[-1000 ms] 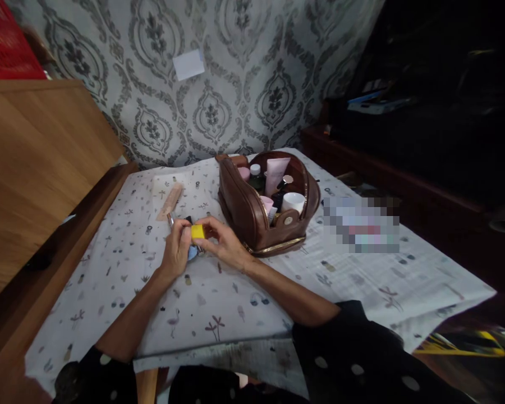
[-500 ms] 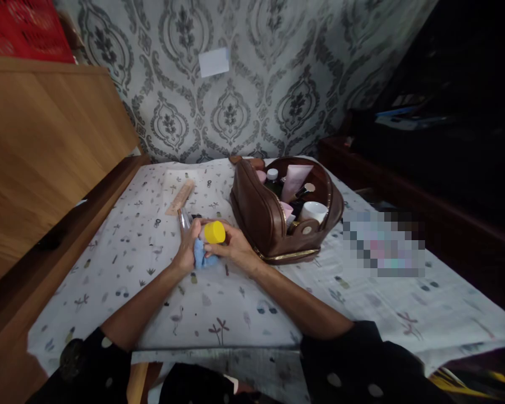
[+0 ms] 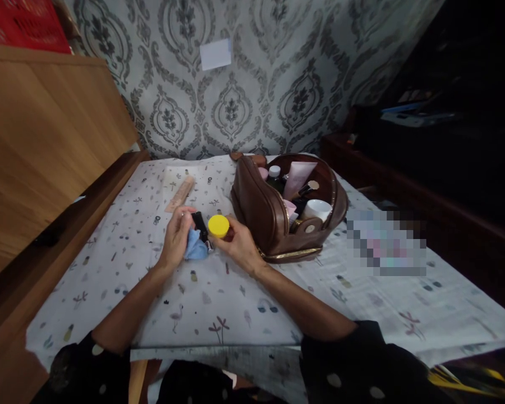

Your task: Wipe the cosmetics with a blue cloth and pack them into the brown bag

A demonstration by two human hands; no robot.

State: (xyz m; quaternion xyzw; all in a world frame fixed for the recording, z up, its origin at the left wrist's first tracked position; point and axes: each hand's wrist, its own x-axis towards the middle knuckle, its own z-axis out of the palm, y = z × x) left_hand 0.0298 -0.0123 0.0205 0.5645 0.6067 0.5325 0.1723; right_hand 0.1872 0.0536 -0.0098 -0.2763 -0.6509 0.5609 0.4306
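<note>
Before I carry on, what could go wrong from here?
Only the right hand grips the yellow-lidded container, so it might slip. The blue cloth in the left hand is close to a black item and could drag it. The brown bag gapes open, so a knock could tip out the pink tube.

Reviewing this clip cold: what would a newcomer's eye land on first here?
Probably the bright yellow lid in the right hand, near the middle of the view, with a light blue cloth at the left hand beside it. Next, the open brown bag just right of the hands, where a pink tube and a white jar show inside.
</note>
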